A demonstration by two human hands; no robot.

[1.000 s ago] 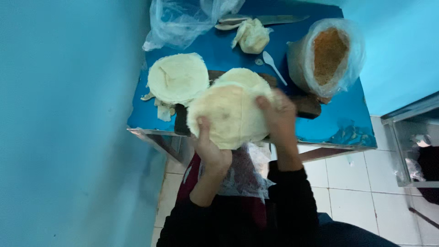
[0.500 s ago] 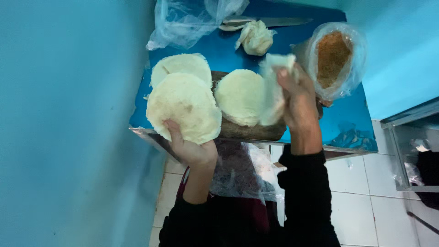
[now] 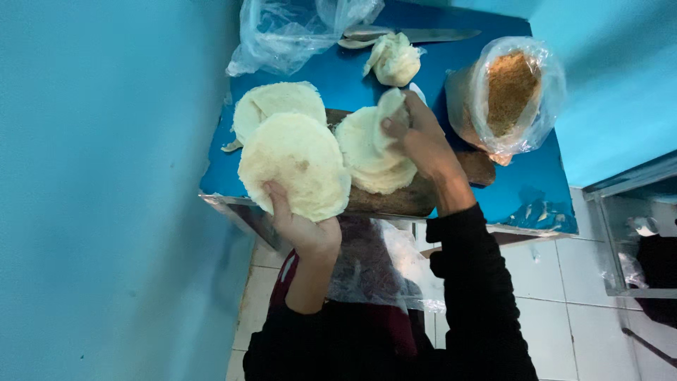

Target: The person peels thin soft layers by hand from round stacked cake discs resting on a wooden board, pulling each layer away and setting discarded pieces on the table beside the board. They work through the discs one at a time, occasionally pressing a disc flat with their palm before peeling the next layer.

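Standing by the blue wall: I watched a person in black sleeves work at a small blue table [image 3: 536,190].
Left hand [image 3: 303,229]: fingers were curled under a round, pale flat dough disc [image 3: 293,162], gripping its near edge and holding it up over the table's left side.
Stack behind it: another flat disc [image 3: 275,102] lay on the table, partly hidden by the held one.
Clear plastic bag [image 3: 282,32]: crumpled at the far left corner, empty-looking.
Right hand [image 3: 423,141]: fingers were pinched shut on the folded-up edge of a second dough disc [image 3: 370,152], which lay on a dark wooden board [image 3: 402,201].
Dough ball [image 3: 395,60]: lumpy, pale, sat beyond the board.
Knife [image 3: 416,34]: lay along the far edge.
Right side: a round tub lined with a clear bag [image 3: 511,95] held brown crumbs.
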